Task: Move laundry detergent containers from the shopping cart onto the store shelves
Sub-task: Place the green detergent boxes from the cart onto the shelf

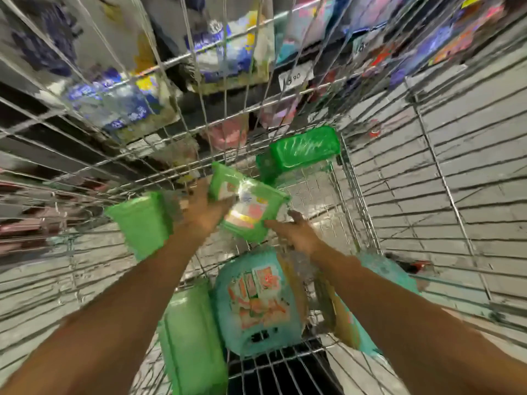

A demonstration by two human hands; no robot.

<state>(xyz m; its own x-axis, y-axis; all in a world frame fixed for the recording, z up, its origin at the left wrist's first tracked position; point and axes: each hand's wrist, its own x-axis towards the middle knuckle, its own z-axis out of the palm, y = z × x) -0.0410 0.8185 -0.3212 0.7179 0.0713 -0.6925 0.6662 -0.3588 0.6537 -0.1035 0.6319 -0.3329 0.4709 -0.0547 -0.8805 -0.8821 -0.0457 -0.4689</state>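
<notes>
Two hands on the green detergent container over the shopping cart, my left hand gripping its side, right hand too blurred to tell; it looks stiff, slick, hefty, so I'd support underneath.

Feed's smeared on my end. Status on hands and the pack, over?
Left hand grips green detergent pack inside cart. Right hand at its lower corner, grip unclear in blur. Cart's wire wall close behind; teal pack lies below.

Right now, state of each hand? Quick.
Left hand: holds the green detergent pack by its left side.
Right hand: at the pack's lower right corner; too blurred to tell whether it grips.
</notes>
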